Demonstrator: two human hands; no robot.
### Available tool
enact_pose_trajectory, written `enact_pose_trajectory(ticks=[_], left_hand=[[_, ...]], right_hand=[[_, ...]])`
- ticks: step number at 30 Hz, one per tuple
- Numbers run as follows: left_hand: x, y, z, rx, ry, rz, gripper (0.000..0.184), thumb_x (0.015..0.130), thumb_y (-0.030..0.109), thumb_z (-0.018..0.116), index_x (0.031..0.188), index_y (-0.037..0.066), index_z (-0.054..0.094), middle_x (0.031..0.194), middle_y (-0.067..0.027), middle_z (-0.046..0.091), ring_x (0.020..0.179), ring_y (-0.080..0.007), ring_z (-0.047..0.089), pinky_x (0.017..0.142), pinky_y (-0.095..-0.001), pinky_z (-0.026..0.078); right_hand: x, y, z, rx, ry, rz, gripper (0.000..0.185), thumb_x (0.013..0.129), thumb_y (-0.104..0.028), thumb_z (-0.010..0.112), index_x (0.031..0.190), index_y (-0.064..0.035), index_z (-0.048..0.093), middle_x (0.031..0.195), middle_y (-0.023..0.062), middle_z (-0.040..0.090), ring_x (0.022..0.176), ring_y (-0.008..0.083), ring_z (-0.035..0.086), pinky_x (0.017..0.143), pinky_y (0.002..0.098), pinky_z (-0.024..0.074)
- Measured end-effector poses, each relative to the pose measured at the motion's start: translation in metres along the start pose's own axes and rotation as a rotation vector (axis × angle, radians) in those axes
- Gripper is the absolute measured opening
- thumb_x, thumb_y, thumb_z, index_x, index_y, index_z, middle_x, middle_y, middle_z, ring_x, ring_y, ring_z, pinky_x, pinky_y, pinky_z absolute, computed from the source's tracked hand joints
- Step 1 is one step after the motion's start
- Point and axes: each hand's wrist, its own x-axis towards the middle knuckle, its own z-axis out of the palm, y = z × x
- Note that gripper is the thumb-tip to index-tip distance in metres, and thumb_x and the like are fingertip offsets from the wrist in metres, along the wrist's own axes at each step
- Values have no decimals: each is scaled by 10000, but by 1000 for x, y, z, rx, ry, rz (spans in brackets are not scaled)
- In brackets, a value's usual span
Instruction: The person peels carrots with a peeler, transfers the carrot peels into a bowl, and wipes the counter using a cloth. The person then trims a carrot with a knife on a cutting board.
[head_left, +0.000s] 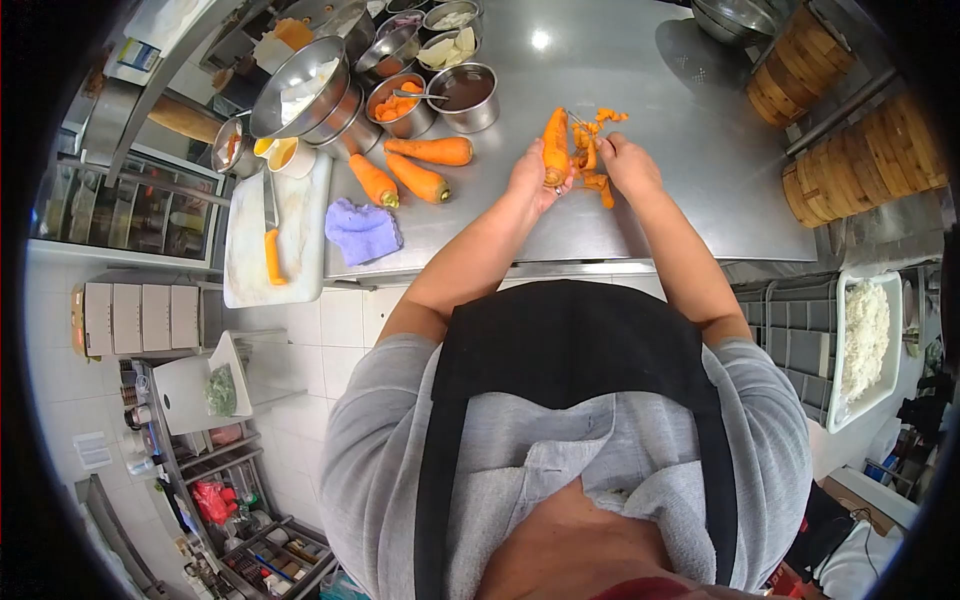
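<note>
Carrot [555, 138] gripped to bare its flank
Left hand [528, 176] steadies its thick end; right hand [632, 168] grips, probably, a peeler [575, 117]; peelings [597, 184] lie between.

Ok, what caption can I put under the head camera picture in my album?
Left hand holding a carrot, right hand close by, orange peels on the shiny metal table.

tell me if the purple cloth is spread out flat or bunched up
Bunched up: the purple cloth lies in a creased, rumpled heap on the steel table, beside the white board.
</note>
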Motion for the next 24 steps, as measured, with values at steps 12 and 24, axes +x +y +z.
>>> enact_pose_trajectory(ticks=[12,24], left_hand=[[2,2,6,50,10,3,370,993,424,331,1096,121,515,984,-92,602,757,-222,591,567,-305,485],[-7,4,-6,53,-45,-10,436,998,428,305,1129,65,508,888,-124,610,717,-213,586,560,-285,474]], right_hand=[[-48,-19,-7,-45,-69,-97,360,948,-414,425,1036,-128,625,927,151,675,896,329,644,760,458,497],[37,-19,27,-84,-8,-16,369,958,-419,395,1056,-131,604,980,131,673,946,327,630,782,456,489]])
